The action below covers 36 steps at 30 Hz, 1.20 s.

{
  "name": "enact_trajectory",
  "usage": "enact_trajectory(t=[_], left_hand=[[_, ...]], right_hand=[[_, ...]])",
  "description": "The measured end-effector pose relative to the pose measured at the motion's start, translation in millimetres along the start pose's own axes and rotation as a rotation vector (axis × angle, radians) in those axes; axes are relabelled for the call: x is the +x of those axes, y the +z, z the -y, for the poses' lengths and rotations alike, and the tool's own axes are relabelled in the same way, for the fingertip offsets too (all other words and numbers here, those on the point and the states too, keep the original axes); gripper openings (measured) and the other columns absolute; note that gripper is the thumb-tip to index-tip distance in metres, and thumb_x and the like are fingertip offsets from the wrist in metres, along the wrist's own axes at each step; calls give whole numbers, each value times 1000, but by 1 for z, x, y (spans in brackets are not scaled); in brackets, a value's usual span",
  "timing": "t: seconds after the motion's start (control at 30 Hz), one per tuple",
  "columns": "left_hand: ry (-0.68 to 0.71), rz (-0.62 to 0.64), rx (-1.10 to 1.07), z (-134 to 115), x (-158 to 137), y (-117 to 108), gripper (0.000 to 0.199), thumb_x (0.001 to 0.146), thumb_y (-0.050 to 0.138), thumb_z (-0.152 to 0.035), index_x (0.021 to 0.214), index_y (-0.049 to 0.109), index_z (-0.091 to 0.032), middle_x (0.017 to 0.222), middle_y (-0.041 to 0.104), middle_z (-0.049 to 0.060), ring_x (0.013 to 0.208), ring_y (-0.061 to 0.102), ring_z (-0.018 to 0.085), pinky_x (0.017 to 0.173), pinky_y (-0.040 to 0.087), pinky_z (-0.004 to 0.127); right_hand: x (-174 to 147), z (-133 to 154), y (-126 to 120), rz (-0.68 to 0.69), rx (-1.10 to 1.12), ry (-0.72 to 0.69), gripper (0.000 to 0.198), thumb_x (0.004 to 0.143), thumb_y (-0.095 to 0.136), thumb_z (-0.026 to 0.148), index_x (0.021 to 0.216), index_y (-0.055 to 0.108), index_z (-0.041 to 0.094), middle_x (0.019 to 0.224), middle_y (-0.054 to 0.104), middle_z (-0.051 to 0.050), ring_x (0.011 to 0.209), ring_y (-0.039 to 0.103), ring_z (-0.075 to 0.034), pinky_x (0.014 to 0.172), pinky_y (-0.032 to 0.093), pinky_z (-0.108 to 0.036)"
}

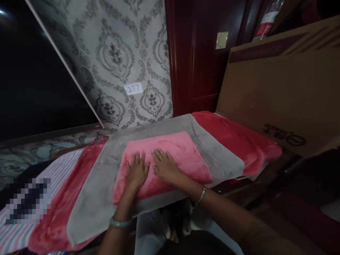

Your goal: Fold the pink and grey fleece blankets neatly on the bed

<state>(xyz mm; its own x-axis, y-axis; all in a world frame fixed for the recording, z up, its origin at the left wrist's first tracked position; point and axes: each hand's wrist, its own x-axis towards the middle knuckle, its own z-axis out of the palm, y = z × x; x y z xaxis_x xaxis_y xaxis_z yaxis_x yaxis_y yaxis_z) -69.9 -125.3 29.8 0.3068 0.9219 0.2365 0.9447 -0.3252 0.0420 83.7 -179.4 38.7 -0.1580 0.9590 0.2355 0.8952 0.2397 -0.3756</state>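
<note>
A folded pink plush cloth [183, 152] lies on a spread grey cloth [90, 187]. Flat on the left part of the pink cloth rests my left hand [136, 171], fingers spread and pointing away from me. My right hand [165, 165] lies palm down near its middle, fingers stretched toward the left and away. Neither hand grips anything. Under the grey cloth a red plush cloth [228, 141] shows on the right and again on the left.
A striped cloth [60, 168] extends at the left, near a large dark screen [39, 78]. At right stands a cardboard box [281, 92], with a plastic bottle [267, 23] behind it. A patterned wall with a paper label [133, 88] and a dark red door [199, 60] are behind.
</note>
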Motion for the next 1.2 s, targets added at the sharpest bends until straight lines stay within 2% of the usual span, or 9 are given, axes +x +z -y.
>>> enact_trajectory(t=[0.13,0.33,0.5,0.67,0.8,0.9,0.97,1.07,1.2], left_hand=[[-5,23,56,-3,-8,13,56,101,36,-34,155,39,-17,164,29,16,153,24,33,119,22,65],[-7,20,60,0,-7,15,56,102,35,-36,155,39,-17,164,28,15,153,24,34,119,24,65],[-15,29,66,-1,-6,15,56,102,35,-36,155,38,-17,165,27,15,153,23,33,120,23,64],[-17,39,57,-2,-7,15,57,102,35,-36,156,36,-18,165,26,14,154,21,33,120,22,64],[-24,13,44,-2,-9,15,56,102,38,-36,155,39,-19,164,29,15,153,25,33,120,23,63],[-21,-15,33,-1,-10,17,55,101,40,-36,154,41,-20,163,32,15,152,26,34,120,23,63],[-16,-19,32,-1,-11,18,55,101,40,-36,154,41,-20,163,31,15,152,25,33,120,23,63],[-20,-3,37,0,-12,19,56,102,37,-36,155,39,-20,165,28,14,153,23,32,121,22,62],[-41,49,27,0,-13,18,56,102,35,-37,156,37,-21,166,25,12,154,20,31,122,20,61]], right_hand=[[-10,-27,12,20,-49,119,63,100,38,37,156,35,8,165,24,-14,154,16,-27,125,7,-51],[-41,-83,-8,-4,-187,321,64,101,37,39,158,32,9,166,19,-13,155,13,-26,125,7,-48],[-65,-115,-14,-26,-257,436,64,101,31,38,159,29,11,167,17,-12,154,15,-26,122,17,-52],[-76,-131,-19,5,-291,506,62,102,29,36,159,29,13,165,23,-13,153,20,-28,120,22,-53],[-58,-121,-36,-60,-309,421,62,100,33,38,156,36,11,164,26,-15,153,20,-30,120,23,-53],[-25,-100,-47,-172,-294,262,64,101,32,38,158,32,11,164,27,-14,153,20,-27,122,22,-47],[-1,-87,-49,-182,-279,198,63,101,32,37,158,32,11,164,27,-14,153,22,-27,122,22,-47],[23,-81,-39,-127,-253,215,60,101,33,35,157,35,15,164,28,-13,151,25,-29,120,24,-53],[24,-99,-9,-110,-281,283,56,102,35,36,155,40,19,163,30,-10,151,26,-29,122,18,-53]])
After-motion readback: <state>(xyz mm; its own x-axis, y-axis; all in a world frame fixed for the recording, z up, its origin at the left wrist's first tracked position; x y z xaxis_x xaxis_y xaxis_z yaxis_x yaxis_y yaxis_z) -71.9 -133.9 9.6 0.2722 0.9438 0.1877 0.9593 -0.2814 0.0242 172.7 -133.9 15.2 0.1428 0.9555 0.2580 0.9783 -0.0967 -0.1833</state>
